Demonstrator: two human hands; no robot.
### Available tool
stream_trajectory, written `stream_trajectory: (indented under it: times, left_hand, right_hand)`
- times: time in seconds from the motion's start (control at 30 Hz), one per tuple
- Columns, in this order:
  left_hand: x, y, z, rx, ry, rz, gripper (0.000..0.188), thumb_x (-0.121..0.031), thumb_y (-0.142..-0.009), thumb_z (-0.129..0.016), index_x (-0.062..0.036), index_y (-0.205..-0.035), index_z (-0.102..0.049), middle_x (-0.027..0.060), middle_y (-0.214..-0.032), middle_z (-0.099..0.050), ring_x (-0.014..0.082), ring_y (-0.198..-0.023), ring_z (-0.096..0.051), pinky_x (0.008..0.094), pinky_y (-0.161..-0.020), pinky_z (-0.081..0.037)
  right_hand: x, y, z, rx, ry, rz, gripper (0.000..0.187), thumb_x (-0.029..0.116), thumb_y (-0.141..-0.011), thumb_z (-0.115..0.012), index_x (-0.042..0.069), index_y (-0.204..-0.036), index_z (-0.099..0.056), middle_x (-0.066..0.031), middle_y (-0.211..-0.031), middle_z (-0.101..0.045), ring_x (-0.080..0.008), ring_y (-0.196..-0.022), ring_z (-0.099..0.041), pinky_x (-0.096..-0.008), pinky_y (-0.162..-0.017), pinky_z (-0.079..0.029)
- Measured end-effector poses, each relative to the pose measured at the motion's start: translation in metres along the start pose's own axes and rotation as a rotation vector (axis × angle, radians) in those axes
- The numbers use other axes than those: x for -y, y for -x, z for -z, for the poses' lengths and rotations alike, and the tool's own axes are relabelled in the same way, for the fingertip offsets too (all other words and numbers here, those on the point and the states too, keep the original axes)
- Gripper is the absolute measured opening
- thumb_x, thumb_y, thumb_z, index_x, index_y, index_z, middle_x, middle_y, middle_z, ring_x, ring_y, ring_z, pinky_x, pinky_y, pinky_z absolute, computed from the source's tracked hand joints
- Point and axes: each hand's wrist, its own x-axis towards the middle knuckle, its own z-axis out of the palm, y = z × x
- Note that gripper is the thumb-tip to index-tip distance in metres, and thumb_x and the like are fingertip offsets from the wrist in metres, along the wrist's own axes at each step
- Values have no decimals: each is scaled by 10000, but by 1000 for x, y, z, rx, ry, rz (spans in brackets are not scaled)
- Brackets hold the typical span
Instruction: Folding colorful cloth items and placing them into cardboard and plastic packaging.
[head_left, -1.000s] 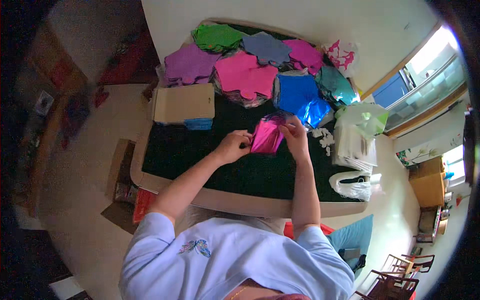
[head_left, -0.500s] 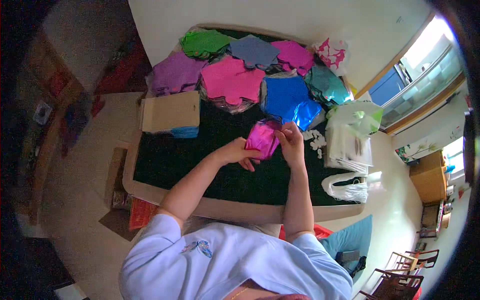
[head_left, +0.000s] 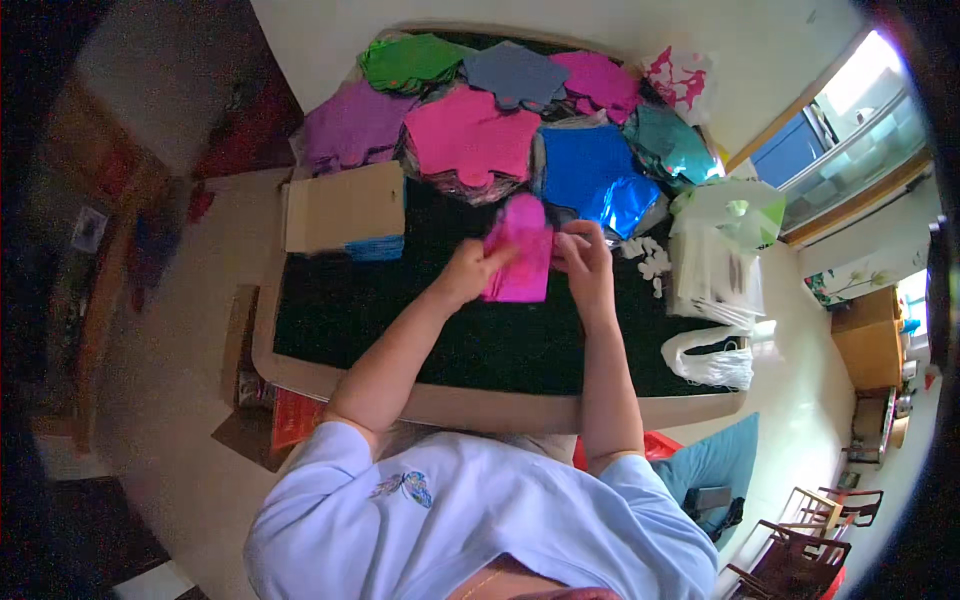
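Magenta shiny foil piece [head_left: 522, 250] pinched at its left edge by left hand [head_left: 470, 272], at its right edge by right hand [head_left: 584, 258] | held just above black felt-covered surface [head_left: 420, 320], centre | far: stacked coloured foil cutouts [head_left: 470, 135] | left: brown cardboard box [head_left: 345, 205] | right: white plastic bags [head_left: 715, 270]

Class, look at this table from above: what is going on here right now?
A person sits at a table with a dark green top and holds a magenta sheet between both hands, the left hand at its left edge and the right hand at its right edge. Along the far side lie stacks of shaped sheets in green, grey, purple, pink and shiny blue. A cardboard box sits to the left, and white bags to the right.
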Motion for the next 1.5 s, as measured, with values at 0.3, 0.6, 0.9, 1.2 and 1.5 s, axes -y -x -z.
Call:
stream_trajectory:
  times: [0.3,0.6,0.9,1.2,1.5]
  left_hand:
    - [15,-7,11,-373,450,-163,292,-307,-862,-585,-32,-785,-646,-27,-728,-608,55,-689,-529,239,-658,-410]
    - [13,-4,12,-420,295,-203,322,-336,-859,-582,-40,-750,-645,-32,-687,-590,49,-631,-511,244,-578,-398]
    - [1,6,6,-366,-28,-139,330,-315,-874,-565,-11,-774,-645,-6,-677,-605,61,-636,-519,254,-594,-412]
    - [27,-5,-1,-170,69,-204,262,-261,-875,-567,-18,-920,-656,-8,-799,-652,74,-728,-565,263,-694,-446]
    - [18,1,-2,48,79,-185,394,-366,-896,-509,1,-877,-651,39,-690,-618,89,-645,-558,268,-584,-451]
  right_hand:
    - [-10,6,-3,271,7,-120,137,94,-856,-577,23,-962,-529,-72,-835,-606,-157,-762,-613,-284,-678,-510]
    - [-20,2,-3,208,107,-126,76,71,-823,-614,12,-817,-566,-68,-758,-622,-141,-706,-615,-265,-653,-511]
    - [-22,2,-5,172,13,-139,163,68,-833,-603,47,-962,-505,-19,-777,-588,-90,-723,-569,-241,-681,-481]
    - [-25,2,-13,78,-62,85,170,159,-852,-604,31,-960,-572,6,-840,-587,-68,-754,-528,-210,-708,-425]
    - [-15,-1,1,-27,-440,-404,235,205,-864,-581,40,-1030,-562,-51,-951,-620,-167,-794,-620,-306,-720,-503]
